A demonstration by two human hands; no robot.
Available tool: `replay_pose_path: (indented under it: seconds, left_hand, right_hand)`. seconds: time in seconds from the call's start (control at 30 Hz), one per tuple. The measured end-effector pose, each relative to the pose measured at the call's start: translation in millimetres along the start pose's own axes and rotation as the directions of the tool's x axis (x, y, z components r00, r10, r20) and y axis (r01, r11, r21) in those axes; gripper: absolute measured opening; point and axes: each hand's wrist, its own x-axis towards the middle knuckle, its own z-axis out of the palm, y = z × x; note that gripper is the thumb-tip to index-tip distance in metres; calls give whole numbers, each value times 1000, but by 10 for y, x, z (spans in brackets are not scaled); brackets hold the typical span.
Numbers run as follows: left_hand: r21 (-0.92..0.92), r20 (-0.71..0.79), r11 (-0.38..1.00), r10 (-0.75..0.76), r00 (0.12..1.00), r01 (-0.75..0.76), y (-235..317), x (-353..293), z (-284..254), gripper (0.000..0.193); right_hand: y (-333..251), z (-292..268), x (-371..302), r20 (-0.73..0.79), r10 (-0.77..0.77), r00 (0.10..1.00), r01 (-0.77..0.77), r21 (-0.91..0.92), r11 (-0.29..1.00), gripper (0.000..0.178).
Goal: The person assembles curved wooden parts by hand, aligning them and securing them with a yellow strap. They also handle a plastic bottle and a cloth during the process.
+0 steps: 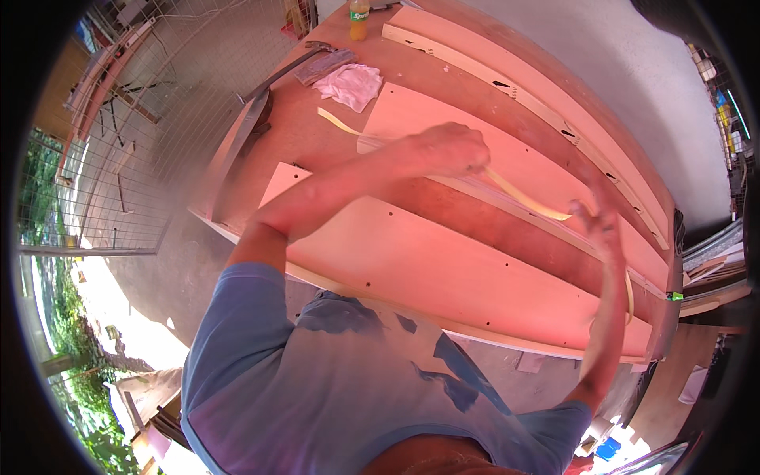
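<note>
Strip (523, 199): thin, yellowish, curved
Left hand (455, 149): I see fingers closed round it
Right hand (598, 226): fingers pinching it, toward the surface's (297, 131) right edge
Board (443, 257): flat, holed, near edge

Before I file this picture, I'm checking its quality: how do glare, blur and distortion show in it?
Head view: harsh sunlight blows out the ground at the lower left; head view: the right hand looks smeared, probably by motion; head view: the far board bows with the fisheye's curve, and black fills the corners.
</note>
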Motion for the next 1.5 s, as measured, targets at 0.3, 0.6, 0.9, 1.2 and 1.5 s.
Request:
replay_pose_path:
  seconds: [0.3,0.6,0.9,1.2,1.5]
  left_hand:
    - [-164,-96,986,17,995,-33,-177,-626,-185,15]
    - [-237,583,807,-327,743,541,-159,-1435,-38,23]
    - [-67,98,956,-280,955,287,-1156,-39,413,50]
    - [-209,197,907,-326,925,365,-1677,1572,1498,84]
    - [-256,131,926,-252,959,278,-1514,1301,1323,65]
  right_hand:
    - [-1176,1045,397,577,326,749,-167,-312,935,53]
    - [-207,574,-1409,197,495,846,-326,-543,774,36]
    - [-236,1296,-1883,229,414,881,-321,-354,878,89]
    - [430,1361,-538,-69,875,480,-394,874,285,69]
    - [1025,1245,-743,-234,653,720,-686,-380,621,27]
